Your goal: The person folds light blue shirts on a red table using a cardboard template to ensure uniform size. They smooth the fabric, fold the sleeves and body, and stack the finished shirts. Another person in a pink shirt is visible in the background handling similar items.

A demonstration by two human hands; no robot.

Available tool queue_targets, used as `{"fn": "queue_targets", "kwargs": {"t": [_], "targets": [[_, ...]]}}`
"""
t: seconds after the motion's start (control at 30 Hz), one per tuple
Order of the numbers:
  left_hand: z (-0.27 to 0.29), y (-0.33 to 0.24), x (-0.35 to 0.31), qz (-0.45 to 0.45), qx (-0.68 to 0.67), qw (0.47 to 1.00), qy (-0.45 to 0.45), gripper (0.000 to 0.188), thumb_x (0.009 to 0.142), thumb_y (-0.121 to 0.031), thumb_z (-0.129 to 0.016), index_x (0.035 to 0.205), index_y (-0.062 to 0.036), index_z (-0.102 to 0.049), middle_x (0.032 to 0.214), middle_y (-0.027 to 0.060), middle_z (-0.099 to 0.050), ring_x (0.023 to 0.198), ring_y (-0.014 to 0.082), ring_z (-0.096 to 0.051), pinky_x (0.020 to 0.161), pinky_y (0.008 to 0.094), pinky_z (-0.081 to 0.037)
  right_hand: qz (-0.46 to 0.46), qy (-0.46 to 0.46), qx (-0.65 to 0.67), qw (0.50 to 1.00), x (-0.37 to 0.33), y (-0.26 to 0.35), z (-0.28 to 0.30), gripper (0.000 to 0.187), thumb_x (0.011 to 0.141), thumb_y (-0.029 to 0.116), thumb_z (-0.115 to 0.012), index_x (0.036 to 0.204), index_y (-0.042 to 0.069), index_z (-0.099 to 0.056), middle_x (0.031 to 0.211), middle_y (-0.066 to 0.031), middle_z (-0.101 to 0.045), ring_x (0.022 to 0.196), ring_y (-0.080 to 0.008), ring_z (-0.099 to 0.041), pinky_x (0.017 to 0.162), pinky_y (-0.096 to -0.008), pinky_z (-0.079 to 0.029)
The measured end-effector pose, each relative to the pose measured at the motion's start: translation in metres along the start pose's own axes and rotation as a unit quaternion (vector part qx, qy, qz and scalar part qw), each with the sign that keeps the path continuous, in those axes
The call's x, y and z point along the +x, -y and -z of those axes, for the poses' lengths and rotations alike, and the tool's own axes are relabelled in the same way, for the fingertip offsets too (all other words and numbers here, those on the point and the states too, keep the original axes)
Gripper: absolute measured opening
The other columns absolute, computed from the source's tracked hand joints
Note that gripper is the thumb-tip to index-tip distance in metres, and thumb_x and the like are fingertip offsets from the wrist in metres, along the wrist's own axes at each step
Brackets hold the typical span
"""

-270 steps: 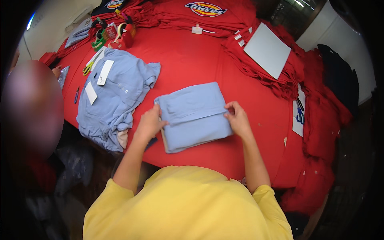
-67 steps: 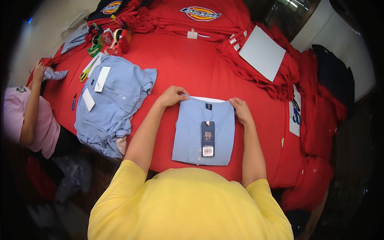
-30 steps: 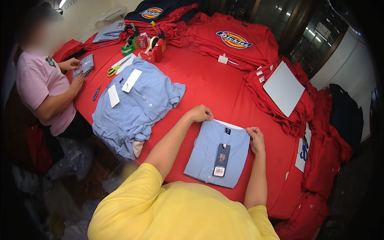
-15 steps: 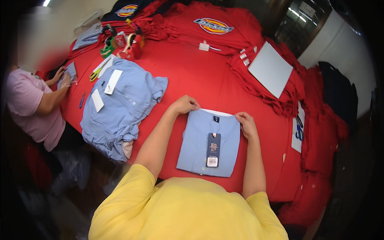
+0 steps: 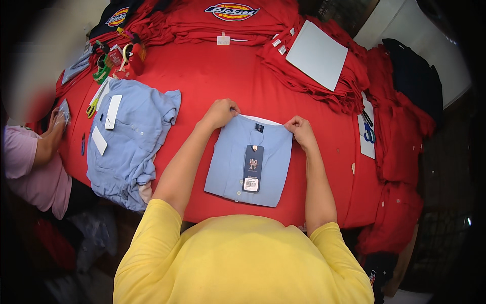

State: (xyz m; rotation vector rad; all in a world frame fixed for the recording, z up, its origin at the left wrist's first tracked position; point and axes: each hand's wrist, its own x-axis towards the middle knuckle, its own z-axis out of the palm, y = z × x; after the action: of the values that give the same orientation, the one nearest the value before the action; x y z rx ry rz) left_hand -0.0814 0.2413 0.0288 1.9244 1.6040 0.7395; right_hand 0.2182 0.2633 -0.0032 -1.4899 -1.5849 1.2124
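A light-blue shirt (image 5: pixel 225 157), folded into a neat rectangle, lies in front of me on the red-covered table (image 5: pixel 195 71). My left hand (image 5: pixel 221 112) pinches its far left corner, and my right hand (image 5: pixel 300 129) pinches the far right one. A white edge shows along the top fold between them. From the neckline a dark navy hang tag (image 5: pixel 253 164) with a white sticker rests on the shirt front. Left of my left arm, several light-blue garments (image 5: pixel 134 147) lie in a loose pile with white tags (image 5: pixel 113 112) on top.
Red shirts (image 5: pixel 233 23) are heaped along the far edge. A white board (image 5: pixel 317 55) lies on another red stack at the right. Blue-handled scissors (image 5: pixel 369 133), yellow-handled scissors (image 5: pixel 92 108) and tape dispensers (image 5: pixel 129 61) are around. A co-worker in pink (image 5: pixel 38 162) is at the left.
My view has shifted, so the table's things sit lower or further left in it. Both hands keep their pinch on the shirt's far corners; the shirt stays folded.
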Motion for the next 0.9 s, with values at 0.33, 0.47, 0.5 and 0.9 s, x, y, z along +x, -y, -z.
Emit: {"fn": "queue_targets", "kwargs": {"t": [0.33,0.47,0.5,0.9], "targets": [[-0.014,0.008,-0.001,0.025,-0.064,0.997,-0.020,0.022,0.084,-0.012,-0.064,0.103,-0.0022,-0.068,0.107,0.0172,-0.066,0.103,0.0308,-0.062,0.091,0.0370,-0.048,0.272,-0.027,-0.349,0.896,-0.095,0.078,-0.049,0.019,0.079,0.027,-0.070,0.086,0.009,-0.069,0.089,-0.0124,-0.063,0.093,-0.0278,-0.054,0.084,-0.0439,-0.040],[-0.020,0.012,-0.006,0.021,-0.094,0.992,-0.082,0.039,0.085,-0.018,-0.066,0.121,-0.0044,-0.059,0.113,0.0180,-0.064,0.104,0.0304,-0.063,0.091,0.0372,-0.048,0.165,0.077,-0.387,0.904,-0.103,0.084,-0.070,0.024,0.079,0.031,-0.069,0.083,0.007,-0.067,0.091,-0.0134,-0.064,0.096,-0.0281,-0.055,0.087,-0.0427,-0.040],[-0.021,0.013,-0.010,0.029,-0.109,0.987,-0.112,0.044,0.085,-0.019,-0.066,0.125,-0.0050,-0.056,0.115,0.0185,-0.063,0.104,0.0302,-0.063,0.090,0.0371,-0.048,0.153,0.078,-0.384,0.907,-0.100,0.090,-0.067,0.025,0.080,0.031,-0.069,0.084,0.007,-0.068,0.091,-0.0136,-0.064,0.096,-0.0284,-0.054,0.088,-0.0425,-0.040],[0.026,-0.004,-0.144,0.188,-0.122,0.975,-0.012,0.044,0.090,-0.033,-0.063,0.114,0.0028,-0.054,0.081,0.0122,-0.065,0.068,0.0172,-0.063,0.062,0.0300,-0.051,0.032,0.226,-0.273,0.935,0.038,0.061,-0.040,0.039,0.084,0.030,-0.069,0.110,0.001,-0.065,0.094,-0.0110,-0.068,0.095,-0.0215,-0.062,0.082,-0.0315,-0.047]]}}
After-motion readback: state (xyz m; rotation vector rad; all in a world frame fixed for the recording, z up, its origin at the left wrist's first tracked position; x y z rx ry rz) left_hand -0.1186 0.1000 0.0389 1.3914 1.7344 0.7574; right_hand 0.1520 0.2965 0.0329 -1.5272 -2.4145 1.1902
